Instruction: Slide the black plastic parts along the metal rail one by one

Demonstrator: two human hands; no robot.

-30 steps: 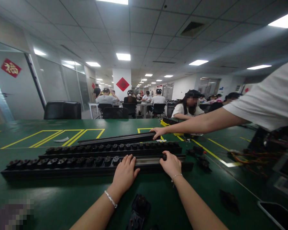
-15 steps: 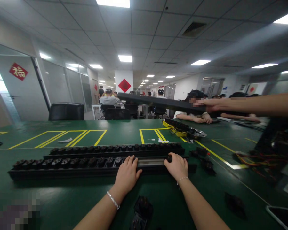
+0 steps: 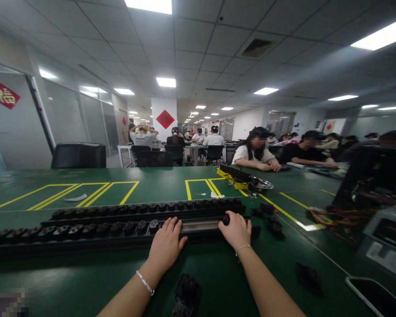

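Note:
Two long black rails lie side by side on the green table (image 3: 86, 281). The near rail (image 3: 69, 240) holds a row of black socket modules along its left part. My left hand (image 3: 166, 246) rests flat on this rail, fingers stretched over its bare metal stretch. My right hand (image 3: 236, 230) is curled on the rail further right, fingertips pinching a small black module (image 3: 225, 218). The far rail (image 3: 145, 209) is filled with modules along its length.
Loose black modules lie near me (image 3: 186, 294) and to the right (image 3: 270, 220), (image 3: 308, 277). A yellow tray and a metal dish (image 3: 260, 185) sit further back. Wires and equipment (image 3: 366, 207) crowd the right. Seated people work at tables beyond.
A person's arm from the right lifted a third long black rail off the table and carried it away out of view. My hands stayed on the near rail.

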